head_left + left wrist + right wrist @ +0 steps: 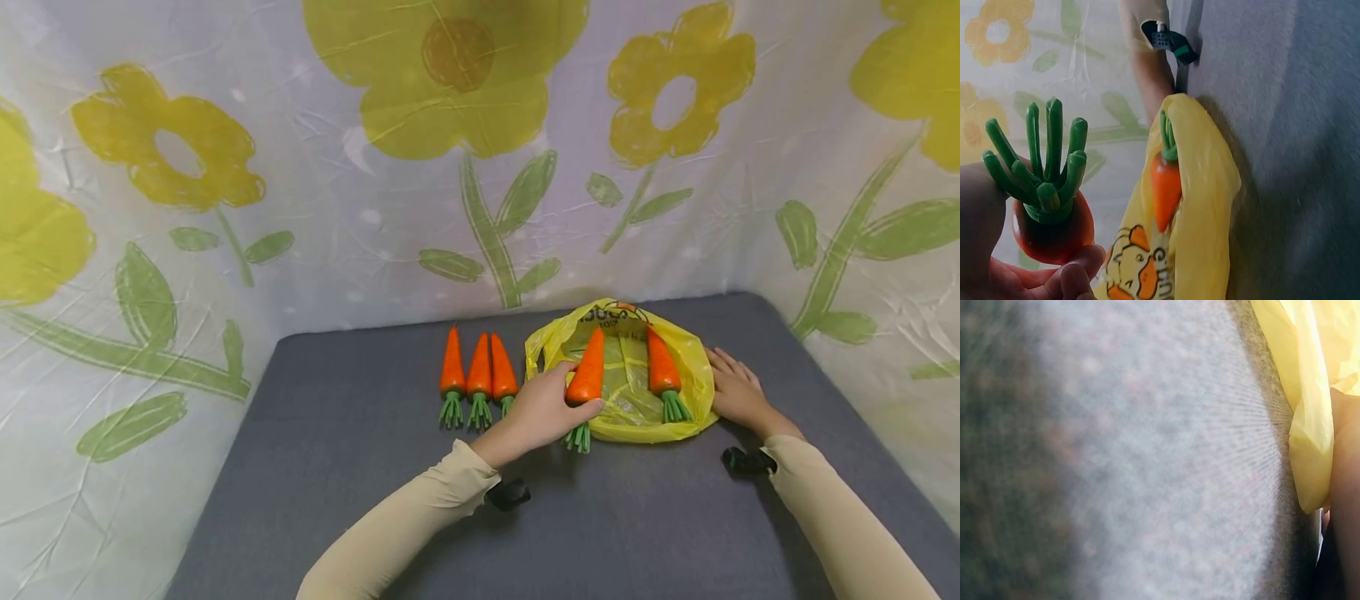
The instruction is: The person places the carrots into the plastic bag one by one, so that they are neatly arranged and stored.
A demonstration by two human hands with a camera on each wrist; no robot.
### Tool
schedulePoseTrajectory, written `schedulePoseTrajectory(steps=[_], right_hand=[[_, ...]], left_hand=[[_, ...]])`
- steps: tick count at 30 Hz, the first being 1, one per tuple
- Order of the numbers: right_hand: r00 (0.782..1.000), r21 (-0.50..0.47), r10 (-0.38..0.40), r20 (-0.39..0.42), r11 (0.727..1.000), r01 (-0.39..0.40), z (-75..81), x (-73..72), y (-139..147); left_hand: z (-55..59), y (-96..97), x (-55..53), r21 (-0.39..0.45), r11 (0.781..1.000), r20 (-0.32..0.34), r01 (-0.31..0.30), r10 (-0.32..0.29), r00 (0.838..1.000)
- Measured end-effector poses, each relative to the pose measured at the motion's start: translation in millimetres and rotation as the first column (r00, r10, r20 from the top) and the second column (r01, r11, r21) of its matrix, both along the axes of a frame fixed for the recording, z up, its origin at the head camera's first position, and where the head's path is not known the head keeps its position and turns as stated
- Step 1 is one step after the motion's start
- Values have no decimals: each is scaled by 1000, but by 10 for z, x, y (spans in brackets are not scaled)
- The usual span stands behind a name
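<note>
My left hand (542,414) holds an orange carrot (589,367) between thumb and fingers, over the left side of a yellow plastic bag (701,421). In the left wrist view, the green stem stubs (1050,150) of this carrot face the camera. Another carrot (662,362) lies within the bag, toward its right side, tip pointing away. At the right edge of the bag is my right hand (738,392), fingers extended against the outside of the plastic; its thumb is hidden. The right wrist view shows the bag's folded rim (1313,447) beside this hand.
Left of the bag, three carrots lie side by side on the grey table (352,467): a left one (452,367), a middle one (479,371) and a right one (503,371), partly covered by my left hand. A flower-printed curtain (337,250) surrounds the table's back and sides.
</note>
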State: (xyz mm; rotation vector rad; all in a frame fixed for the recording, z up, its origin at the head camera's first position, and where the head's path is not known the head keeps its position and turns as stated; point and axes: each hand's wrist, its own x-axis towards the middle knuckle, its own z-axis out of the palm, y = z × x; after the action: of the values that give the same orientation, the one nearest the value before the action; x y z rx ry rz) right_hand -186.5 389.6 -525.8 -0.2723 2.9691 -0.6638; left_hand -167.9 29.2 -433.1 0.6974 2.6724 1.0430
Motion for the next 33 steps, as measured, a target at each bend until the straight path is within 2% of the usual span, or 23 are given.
schedulePoseTrajectory(steps=[5, 11, 18, 21, 26, 33], right_hand=[[1000, 4, -11, 10, 1000, 11, 10, 3, -19], [1000, -8, -1, 3, 1000, 1, -9, 8, -17], [1000, -1, 1, -7, 1000, -1, -11, -8, -4], [1000, -11, 3, 2, 1000, -3, -11, -5, -1], [1000, -33, 9, 13, 999, -9, 2, 1, 5], [1000, -33, 9, 24, 999, -8, 35, -1, -10]], left_hand=[[-67, 209, -60, -27, 999, 10, 29, -29, 1000], [-174, 410, -144, -26, 999, 4, 21, -21, 1000], [-223, 656, -258, -84, 996, -27, 16, -18, 999], [-266, 766, -304, -111, 994, -19, 0, -2, 1000], [-310, 936, -378, -150, 987, 6, -60, 61, 998], [-385, 1080, -475, -180, 979, -22, -98, 95, 995]])
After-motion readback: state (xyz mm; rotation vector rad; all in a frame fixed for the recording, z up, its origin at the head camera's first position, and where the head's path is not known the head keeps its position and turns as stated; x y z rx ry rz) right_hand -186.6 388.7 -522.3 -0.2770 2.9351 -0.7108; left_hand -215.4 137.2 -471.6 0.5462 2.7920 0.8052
